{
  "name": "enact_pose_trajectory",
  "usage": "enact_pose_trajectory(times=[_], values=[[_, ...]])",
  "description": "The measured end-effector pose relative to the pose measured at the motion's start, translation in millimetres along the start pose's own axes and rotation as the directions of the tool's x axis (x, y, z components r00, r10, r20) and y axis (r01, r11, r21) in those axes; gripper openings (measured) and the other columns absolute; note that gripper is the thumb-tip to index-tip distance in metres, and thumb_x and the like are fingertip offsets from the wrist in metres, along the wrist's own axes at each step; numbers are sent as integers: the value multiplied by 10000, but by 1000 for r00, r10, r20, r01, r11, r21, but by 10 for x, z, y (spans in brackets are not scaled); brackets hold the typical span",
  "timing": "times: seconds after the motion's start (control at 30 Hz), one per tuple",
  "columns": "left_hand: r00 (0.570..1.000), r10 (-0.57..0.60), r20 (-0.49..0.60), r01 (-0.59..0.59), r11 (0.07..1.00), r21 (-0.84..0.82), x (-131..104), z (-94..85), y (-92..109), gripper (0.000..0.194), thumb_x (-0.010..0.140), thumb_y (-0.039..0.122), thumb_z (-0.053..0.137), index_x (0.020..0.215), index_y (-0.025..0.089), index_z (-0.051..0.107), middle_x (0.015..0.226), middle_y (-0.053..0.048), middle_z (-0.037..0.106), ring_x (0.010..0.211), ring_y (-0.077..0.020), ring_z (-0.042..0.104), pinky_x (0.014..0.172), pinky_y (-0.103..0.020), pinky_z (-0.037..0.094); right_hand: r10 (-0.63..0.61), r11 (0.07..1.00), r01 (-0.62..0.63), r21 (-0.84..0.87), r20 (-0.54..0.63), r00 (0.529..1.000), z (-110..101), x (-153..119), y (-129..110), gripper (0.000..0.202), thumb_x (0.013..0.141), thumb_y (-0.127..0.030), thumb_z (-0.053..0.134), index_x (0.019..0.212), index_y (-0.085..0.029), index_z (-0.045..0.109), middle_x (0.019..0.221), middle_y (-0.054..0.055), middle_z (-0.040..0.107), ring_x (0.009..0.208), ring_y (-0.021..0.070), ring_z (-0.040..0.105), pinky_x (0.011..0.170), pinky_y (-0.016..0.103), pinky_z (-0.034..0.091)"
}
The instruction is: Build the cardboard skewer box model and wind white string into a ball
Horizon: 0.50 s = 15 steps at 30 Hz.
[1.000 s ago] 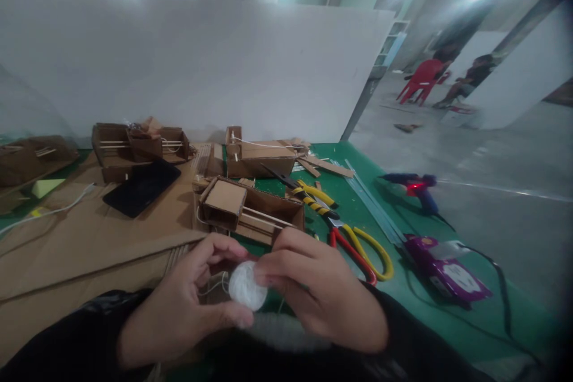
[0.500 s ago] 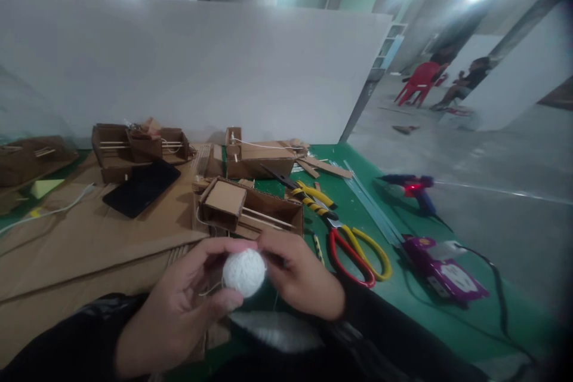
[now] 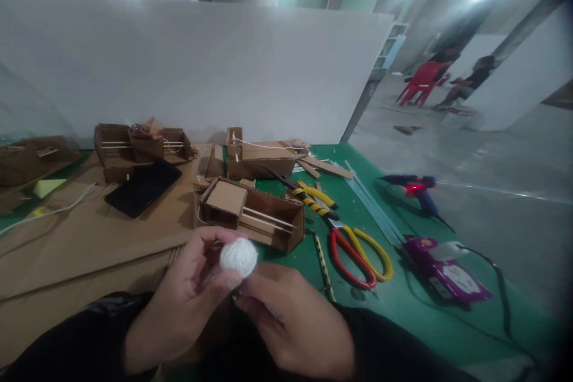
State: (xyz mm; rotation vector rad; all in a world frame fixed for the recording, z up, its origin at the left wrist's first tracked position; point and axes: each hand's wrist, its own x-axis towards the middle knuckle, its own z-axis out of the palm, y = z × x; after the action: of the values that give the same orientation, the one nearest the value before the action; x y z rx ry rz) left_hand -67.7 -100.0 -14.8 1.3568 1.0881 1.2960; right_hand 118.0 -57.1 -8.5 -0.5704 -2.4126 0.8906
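A ball of white string (image 3: pixel 239 258) sits between the thumb and fingers of my left hand (image 3: pixel 179 292), held above the table's front part. Just below and to the right of the ball, my right hand (image 3: pixel 295 316) is closed in a pinch. A tiny pale bit shows at its fingertips, too small to name. Beyond the hands stands an open cardboard box (image 3: pixel 273 221) with a cardboard square (image 3: pixel 222 198) at its left end and thin wooden sticks across it.
Red-and-yellow-handled pliers (image 3: pixel 353 256), more pliers (image 3: pixel 313 194) and a striped rod (image 3: pixel 323 265) lie right of the box. Farther right are a glue gun (image 3: pixel 414 188) and purple power strip (image 3: pixel 447 271). A black tablet-like slab (image 3: pixel 143 188) rests on cardboard (image 3: pixel 80 239) at left.
My right hand has come down from the ball's upper right side to below it. The ball has shifted slightly left and up in my left hand.
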Motion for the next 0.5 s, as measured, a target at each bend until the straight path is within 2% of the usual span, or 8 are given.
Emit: enact_pose_trajectory(times=[0.1,0.17,0.3,0.4,0.5], values=[[997,-27,71,25,999,34,19,-14,19,247,953,291,610,1194,313,562,1246,-18,606,1074,-150,610,898,-199,506,-55,998,55,-19,-6,998,-140,-27,-118,122,850,-84,497,772,-178,491,726,7,553,651,118,467,580,226,338],[992,-6,123,1,999,48,24,-31,28,253,964,281,590,1213,326,574,1264,-24,583,1128,-169,585,932,-214,494,-94,995,93,-22,-39,995,-262,-23,-178,149,850,-69,485,752,-180,462,714,-2,520,646,111,451,565,225,321],[975,26,222,-36,999,39,17,-57,54,258,956,288,594,1212,298,625,1234,-56,559,1145,-205,554,926,-235,491,-205,977,200,-75,-64,977,-452,13,-200,152,844,-41,477,777,-177,480,742,11,486,668,122,441,559,226,332],[965,-79,249,104,991,-89,-1,-50,78,277,932,309,634,1207,279,622,1197,-69,587,1066,-201,592,872,-246,509,-188,979,178,-98,-107,976,-501,47,-133,137,925,-90,464,858,-161,559,777,34,505,699,139,459,584,234,372],[951,-149,270,213,951,-224,-12,-31,82,292,884,274,705,1160,278,609,1122,-48,626,1019,-173,616,859,-236,505,-193,981,188,-46,-159,968,-490,91,-25,145,977,-157,492,935,-143,630,821,63,587,747,146,506,644,242,427]])
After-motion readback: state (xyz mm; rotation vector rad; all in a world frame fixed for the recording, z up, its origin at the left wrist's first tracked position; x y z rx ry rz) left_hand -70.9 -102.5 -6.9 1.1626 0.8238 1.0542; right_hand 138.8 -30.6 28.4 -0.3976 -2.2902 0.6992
